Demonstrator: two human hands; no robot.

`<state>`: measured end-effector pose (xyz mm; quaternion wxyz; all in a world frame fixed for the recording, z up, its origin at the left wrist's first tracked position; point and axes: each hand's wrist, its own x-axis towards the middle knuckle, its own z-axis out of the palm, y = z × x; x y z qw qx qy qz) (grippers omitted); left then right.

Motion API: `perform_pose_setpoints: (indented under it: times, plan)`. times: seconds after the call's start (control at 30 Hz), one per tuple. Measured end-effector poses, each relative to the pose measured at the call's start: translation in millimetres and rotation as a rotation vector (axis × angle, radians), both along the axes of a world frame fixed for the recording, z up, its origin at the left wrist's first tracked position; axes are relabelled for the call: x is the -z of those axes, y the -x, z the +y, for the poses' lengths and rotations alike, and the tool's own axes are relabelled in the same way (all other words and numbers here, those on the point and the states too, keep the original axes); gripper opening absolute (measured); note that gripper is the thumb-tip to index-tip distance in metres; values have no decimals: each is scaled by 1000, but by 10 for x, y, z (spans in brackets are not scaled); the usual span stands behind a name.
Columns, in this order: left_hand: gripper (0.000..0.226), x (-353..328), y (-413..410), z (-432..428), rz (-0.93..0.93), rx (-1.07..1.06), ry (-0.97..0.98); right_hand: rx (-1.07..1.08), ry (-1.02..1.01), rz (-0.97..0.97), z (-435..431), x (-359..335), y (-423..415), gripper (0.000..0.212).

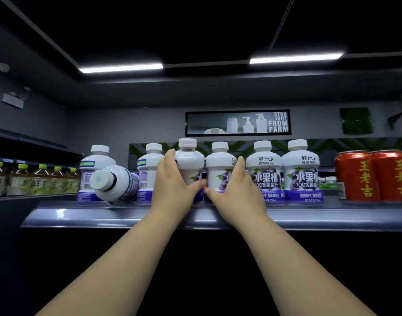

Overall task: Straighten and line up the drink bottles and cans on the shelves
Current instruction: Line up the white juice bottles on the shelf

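On a shop shelf (218,215) under strip lights, a person's left hand (172,185) is wrapping its fingers (169,156) around a white grape-juice bottle (189,160), which is standing upright mid-row. Just beside it, the right hand (236,190) is cupping the neighbouring bottle (218,165), fingers curled against its side. Left of the hands, a tipped bottle (114,183) is lying on its side, cap toward the camera, between two upright ones. Red cans (373,176) are standing at the right end, and green-capped tea bottles (33,181) are sitting on another shelf at the far left.
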<state>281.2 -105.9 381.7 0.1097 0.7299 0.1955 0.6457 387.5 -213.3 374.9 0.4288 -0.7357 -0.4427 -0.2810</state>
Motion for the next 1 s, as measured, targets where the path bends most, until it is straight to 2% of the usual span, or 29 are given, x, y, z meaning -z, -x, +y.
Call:
perform_pose_setpoints:
  times: [0.17,0.3,0.4,0.5,0.57,0.67,0.77,0.83,0.87,1.0]
  plan:
    - [96,-146,258,185,124,38,-1,-24,25,-8,-56,-2,24,121]
    - [98,-140,361,224,176,109,72,-39,36,-7,-49,-10,22,106]
    - [97,-59,282,198,178,68,79,-19,61,-20,-10,-6,17,100]
    - [114,-3,202,180,186,-46,16,14,100,-36,9,8,24,106]
    - [116,12,194,166,183,-87,33,15,58,-31,-3,17,31,111]
    - [114,38,202,213,153,-37,53,18,19,-18,-9,20,52,118]
    - [100,43,235,250,183,-27,94,57,68,-38,20,12,62,119]
    - [83,39,230,248,221,-71,65,84,75,-51,33,18,66,114]
    - [82,40,224,234,224,-87,38,91,66,-52,31,23,67,112]
    - [100,42,192,205,222,-112,35,86,32,-36,23,37,52,107]
